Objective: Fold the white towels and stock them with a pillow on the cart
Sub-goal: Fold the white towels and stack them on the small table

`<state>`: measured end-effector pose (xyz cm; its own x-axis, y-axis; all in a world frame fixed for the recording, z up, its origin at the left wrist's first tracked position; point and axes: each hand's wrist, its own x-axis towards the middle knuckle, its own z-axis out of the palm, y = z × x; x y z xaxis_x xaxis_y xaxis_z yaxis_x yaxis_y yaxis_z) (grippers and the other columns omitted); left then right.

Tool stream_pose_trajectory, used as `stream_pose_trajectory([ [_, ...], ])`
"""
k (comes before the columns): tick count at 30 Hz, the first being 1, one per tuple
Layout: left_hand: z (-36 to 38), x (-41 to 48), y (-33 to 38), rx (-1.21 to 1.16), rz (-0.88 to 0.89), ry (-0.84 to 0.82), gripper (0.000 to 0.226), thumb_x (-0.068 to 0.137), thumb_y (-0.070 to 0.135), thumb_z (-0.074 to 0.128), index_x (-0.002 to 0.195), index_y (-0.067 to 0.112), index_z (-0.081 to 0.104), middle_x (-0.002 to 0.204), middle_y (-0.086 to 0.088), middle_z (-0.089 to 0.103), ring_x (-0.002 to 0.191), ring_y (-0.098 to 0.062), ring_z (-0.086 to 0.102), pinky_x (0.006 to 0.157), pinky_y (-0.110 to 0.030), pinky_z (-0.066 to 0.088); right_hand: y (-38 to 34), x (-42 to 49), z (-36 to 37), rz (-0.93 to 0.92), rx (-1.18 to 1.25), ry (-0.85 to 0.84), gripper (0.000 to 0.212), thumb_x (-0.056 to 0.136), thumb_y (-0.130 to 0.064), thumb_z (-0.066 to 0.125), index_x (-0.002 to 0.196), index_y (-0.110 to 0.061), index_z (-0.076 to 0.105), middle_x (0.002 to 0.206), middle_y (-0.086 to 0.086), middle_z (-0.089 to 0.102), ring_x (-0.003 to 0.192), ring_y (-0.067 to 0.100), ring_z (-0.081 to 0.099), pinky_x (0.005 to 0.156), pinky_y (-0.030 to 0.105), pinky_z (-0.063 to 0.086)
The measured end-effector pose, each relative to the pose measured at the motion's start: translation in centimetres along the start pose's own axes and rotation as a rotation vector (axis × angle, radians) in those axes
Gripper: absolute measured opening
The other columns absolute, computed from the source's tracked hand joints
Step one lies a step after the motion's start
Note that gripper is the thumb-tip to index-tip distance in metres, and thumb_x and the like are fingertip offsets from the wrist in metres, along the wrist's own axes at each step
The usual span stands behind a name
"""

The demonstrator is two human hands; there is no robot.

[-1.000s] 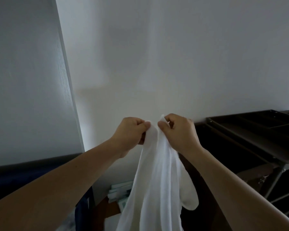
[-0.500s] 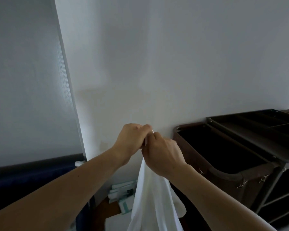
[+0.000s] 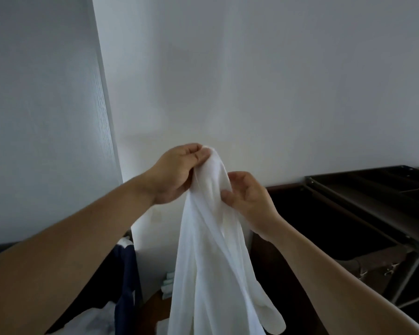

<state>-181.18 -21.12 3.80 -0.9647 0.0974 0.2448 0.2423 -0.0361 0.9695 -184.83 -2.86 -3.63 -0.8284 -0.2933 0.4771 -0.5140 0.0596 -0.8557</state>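
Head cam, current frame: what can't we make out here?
- White towel, head view: lower end cut off by the bottom edge; bunched, so its corners can't be located.
- Cart: right side cut off by the right edge; lower shelves too dark to read.
- Cart bag: interior in shadow, contents unknown.
- Small stack by the wall: partly behind the towel, too small to identify.

Looks like hotel housekeeping here: a dark service cart (image 3: 363,211) against the plain white wall (image 3: 252,81), compartment tray (image 3: 373,182) on top, open shelves (image 3: 414,303) below, brown linen bag (image 3: 373,261) hung at its end, and a white towel (image 3: 211,262) held up in front
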Motion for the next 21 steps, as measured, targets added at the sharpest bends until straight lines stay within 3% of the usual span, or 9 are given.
stream_pose_trajectory([
  [2,-0.1,1.3,1.7,0.098,0.089,0.087,0.022,0.103,0.023,0.051,0.091,0.007,0.061,0.080,-0.007,0.056,0.079,-0.022,0.051,0.072,-0.035,0.045,-1.1,0.5,0.5,-0.048,0.104,0.058,0.020,0.075,-0.028,0.074,0.086,-0.041,0.064,0.080,-0.012,0.072,0.074,0.007,0.069,0.069,0.027,0.055],
  [5,-0.4,2.7,3.3,0.492,0.272,0.291,0.029,0.103,0.031,0.051,0.095,0.006,0.063,0.082,-0.003,0.056,0.075,-0.011,0.051,0.063,-0.024,0.045,-2.6,1.7,0.2,-0.064,0.118,0.103,0.016,0.074,-0.029,0.073,0.088,-0.029,0.064,0.071,-0.010,0.071,0.068,0.009,0.068,0.067,0.031,0.055],
  [7,-0.1,3.1,3.9,0.651,0.408,0.311,0.028,0.104,0.032,0.048,0.101,0.010,0.065,0.084,0.007,0.061,0.069,0.002,0.052,0.062,-0.010,0.043,-3.3,2.3,-0.5,-0.065,0.074,0.105,0.017,0.073,-0.031,0.073,0.087,-0.026,0.065,0.069,-0.012,0.070,0.067,0.007,0.067,0.066,0.029,0.053],
  [9,0.5,3.1,4.5,0.731,0.529,0.315,0.025,0.105,0.029,0.047,0.102,0.011,0.063,0.087,0.014,0.061,0.073,0.011,0.053,0.066,-0.004,0.039,-3.5,2.4,-0.8,-0.099,0.051,0.152,0.014,0.074,-0.030,0.073,0.086,-0.028,0.065,0.070,-0.013,0.070,0.066,0.005,0.067,0.063,0.022,0.053],
  [13,1.9,2.9,4.2,0.857,0.626,0.227,0.023,0.105,0.022,0.046,0.102,0.008,0.063,0.087,0.016,0.061,0.078,0.011,0.055,0.069,-0.003,0.038,-2.6,1.4,-0.6,-0.207,-0.035,0.266,0.023,0.085,-0.020,0.071,0.088,-0.039,0.059,0.083,-0.021,0.068,0.065,0.002,0.065,0.058,0.015,0.050],
  [15,2.4,2.6,3.5,0.900,0.645,0.192,0.021,0.105,0.021,0.047,0.104,0.009,0.063,0.090,0.011,0.065,0.081,0.002,0.058,0.068,-0.005,0.038,-2.5,1.4,-0.7,-0.232,-0.088,0.305,0.025,0.087,-0.019,0.071,0.087,-0.041,0.059,0.087,-0.024,0.067,0.072,0.001,0.066,0.061,0.013,0.051],
  [21,2.6,2.3,2.3,0.922,0.686,0.169,0.021,0.104,0.021,0.048,0.111,0.009,0.064,0.095,0.004,0.068,0.083,-0.009,0.060,0.073,-0.018,0.045,-1.8,1.4,-0.6,-0.125,-0.159,0.237,0.009,0.089,-0.028,0.068,0.085,-0.036,0.067,0.083,-0.017,0.071,0.075,0.006,0.068,0.070,0.029,0.058],
])
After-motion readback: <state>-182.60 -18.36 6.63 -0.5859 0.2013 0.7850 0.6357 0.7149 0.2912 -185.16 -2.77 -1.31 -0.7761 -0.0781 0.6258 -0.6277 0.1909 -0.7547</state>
